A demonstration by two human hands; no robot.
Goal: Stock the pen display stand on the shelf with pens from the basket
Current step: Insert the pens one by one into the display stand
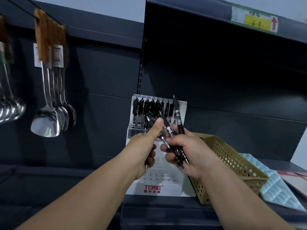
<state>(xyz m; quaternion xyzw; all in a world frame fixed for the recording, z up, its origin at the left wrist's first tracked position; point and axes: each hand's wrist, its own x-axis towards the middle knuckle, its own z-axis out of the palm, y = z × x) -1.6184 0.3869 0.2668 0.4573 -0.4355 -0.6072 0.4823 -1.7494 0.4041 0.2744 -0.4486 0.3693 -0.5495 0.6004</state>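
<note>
Two fistfuls of pens, held up in front of stand.

Grips bundle (178, 151) of black pens in right hand (187, 153), fingers curled round it, tips down toward palm side, one pen poking up above the rest. Clamps loose pens (150, 120) in left hand (146, 145), thumb pressed on top, fingers wrapped underneath; count unclear. Brings both hands together, touching at the pens. Works just in front of white stand (156, 188) on shelf (157, 202): stocked pens (149, 107) upright along back row, rows of holes showing lower down. Has tan basket (232, 160) just right of stand, behind right wrist, contents hidden. Beyond that: pale quilted mat (274, 185) right of basket, steel spatulas (48, 123) hanging at left, yellow tag (255, 20) on upper shelf edge.
</note>
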